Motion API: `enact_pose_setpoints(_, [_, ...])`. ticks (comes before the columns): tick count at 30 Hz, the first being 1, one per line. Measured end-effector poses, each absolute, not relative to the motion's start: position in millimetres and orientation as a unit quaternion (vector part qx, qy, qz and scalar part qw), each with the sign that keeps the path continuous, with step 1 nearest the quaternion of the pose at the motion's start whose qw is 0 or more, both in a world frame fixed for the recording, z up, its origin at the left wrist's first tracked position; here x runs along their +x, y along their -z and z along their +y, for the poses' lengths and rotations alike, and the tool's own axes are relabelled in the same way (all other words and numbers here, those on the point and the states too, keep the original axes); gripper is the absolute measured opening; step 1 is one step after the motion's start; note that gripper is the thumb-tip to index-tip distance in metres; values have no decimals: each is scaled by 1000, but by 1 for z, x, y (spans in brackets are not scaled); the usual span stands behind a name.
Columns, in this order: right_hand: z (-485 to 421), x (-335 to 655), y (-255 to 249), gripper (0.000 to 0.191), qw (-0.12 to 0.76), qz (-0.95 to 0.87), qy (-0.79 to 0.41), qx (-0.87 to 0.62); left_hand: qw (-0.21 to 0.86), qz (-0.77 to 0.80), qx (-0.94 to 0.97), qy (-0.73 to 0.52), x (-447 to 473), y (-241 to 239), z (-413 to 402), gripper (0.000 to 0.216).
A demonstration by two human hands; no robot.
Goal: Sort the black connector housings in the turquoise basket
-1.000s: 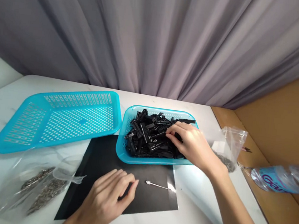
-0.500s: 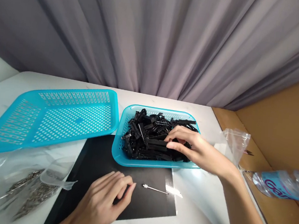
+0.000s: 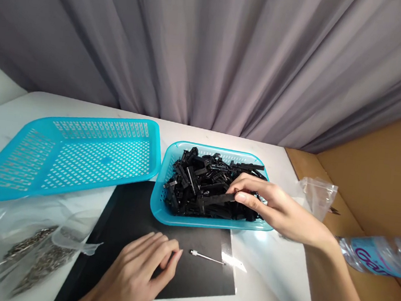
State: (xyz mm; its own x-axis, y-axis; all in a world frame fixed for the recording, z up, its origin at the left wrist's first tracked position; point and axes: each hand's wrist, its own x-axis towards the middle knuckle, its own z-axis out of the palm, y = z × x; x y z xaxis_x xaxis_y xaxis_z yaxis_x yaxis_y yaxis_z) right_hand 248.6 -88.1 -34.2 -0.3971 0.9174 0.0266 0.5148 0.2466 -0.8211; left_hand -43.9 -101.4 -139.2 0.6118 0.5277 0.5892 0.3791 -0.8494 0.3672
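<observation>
My right hand (image 3: 270, 204) pinches the end of a long black plastic piece (image 3: 218, 200) between thumb and fingers. This piece is over a heap of similar black plastic parts (image 3: 192, 176) in a blue basket (image 3: 159, 211). My left hand (image 3: 141, 269) rests on the black mat (image 3: 203, 281), its fingers curled in and its thumb close to the index finger. I see nothing in it, though the palm side is hidden. Just right of it lies a thin metal tool with a pale handle (image 3: 206, 256), apart from both hands.
A second blue basket (image 3: 13, 143), tilted, stands at the left. In front of it is a clear plastic bag (image 3: 43, 258) of small metal parts. At the right are a small clear bag (image 3: 318, 195), a plastic bottle (image 3: 373, 256) and cardboard (image 3: 376, 161). A grey curtain (image 3: 197, 48) hangs behind.
My right hand has moved slightly right, and the black plastic piece in its pinch is now lifted and angled above the heap. My left hand has stayed in place.
</observation>
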Motion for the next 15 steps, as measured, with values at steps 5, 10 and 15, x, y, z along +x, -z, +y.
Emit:
enact_pose_setpoints(5, [-87, 249, 37, 25, 301, -732, -413, -450, 103, 255, 892, -360, -44, 139, -101, 21])
enact_pose_setpoints(10, [-82, 251, 44, 27, 359, -727, -404, -424, 101, 255, 893, -358, -44, 138, -101, 21])
enact_pose_setpoints(15, [-81, 254, 45, 24, 369, -728, -391, -424, 94, 258, 893, -356, -45, 140, -102, 19])
